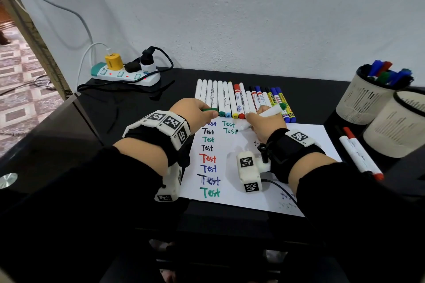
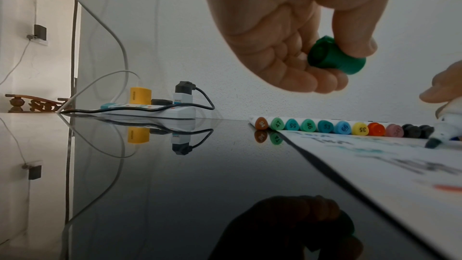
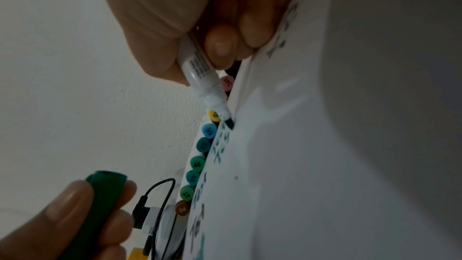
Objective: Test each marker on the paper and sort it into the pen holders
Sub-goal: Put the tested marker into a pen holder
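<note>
My right hand (image 1: 264,122) grips an uncapped white marker (image 1: 269,114) with a green end, its tip (image 3: 228,123) touching the white paper (image 1: 299,145) beside the second green "Test". My left hand (image 1: 195,112) pinches the marker's green cap (image 2: 336,58) between thumb and fingers, just left of the paper's top. A row of capped markers (image 1: 230,99) lies behind the paper. Two pale mesh pen holders stand at the right: the far one (image 1: 365,99) holds several markers, and the near one (image 1: 395,126) shows no contents from this angle.
A red-capped white marker (image 1: 361,154) lies to the right of the paper, beside the holders. A power strip (image 1: 126,73) with plugs and cables sits at the back left of the glossy black table (image 2: 175,185). A wall rises right behind the table.
</note>
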`<action>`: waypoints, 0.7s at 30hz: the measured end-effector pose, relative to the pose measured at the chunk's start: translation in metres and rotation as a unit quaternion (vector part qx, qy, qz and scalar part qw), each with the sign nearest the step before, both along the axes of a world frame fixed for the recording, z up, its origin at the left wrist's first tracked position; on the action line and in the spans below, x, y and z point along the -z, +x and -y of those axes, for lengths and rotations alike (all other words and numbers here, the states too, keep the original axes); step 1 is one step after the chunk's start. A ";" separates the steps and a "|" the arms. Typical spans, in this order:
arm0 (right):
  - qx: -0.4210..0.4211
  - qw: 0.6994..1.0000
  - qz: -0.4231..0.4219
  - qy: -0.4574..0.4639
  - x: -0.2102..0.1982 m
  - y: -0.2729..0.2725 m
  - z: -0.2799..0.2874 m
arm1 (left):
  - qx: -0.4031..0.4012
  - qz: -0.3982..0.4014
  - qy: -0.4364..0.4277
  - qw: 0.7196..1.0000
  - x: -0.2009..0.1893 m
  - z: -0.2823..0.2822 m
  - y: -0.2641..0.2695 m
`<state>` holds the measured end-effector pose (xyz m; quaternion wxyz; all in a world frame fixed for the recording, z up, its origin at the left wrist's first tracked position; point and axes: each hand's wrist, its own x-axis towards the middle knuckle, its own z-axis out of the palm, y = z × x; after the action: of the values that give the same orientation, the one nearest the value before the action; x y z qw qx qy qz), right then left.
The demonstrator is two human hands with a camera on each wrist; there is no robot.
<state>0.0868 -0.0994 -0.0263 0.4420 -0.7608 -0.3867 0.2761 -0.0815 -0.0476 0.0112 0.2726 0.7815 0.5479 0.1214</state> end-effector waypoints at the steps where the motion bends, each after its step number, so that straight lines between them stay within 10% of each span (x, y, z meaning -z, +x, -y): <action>1: -0.001 1.000 0.006 -0.004 0.000 0.000 0.000 | 0.001 0.001 -0.001 1.000 0.000 0.000 0.000; 21: 0.006 1.000 0.003 -0.016 -0.001 0.002 -0.001 | -0.003 0.008 0.001 1.000 0.000 0.000 -0.001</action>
<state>0.0887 -0.0984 -0.0249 0.4298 -0.7710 -0.3793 0.2774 -0.0822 -0.0477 0.0109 0.2762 0.7790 0.5479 0.1292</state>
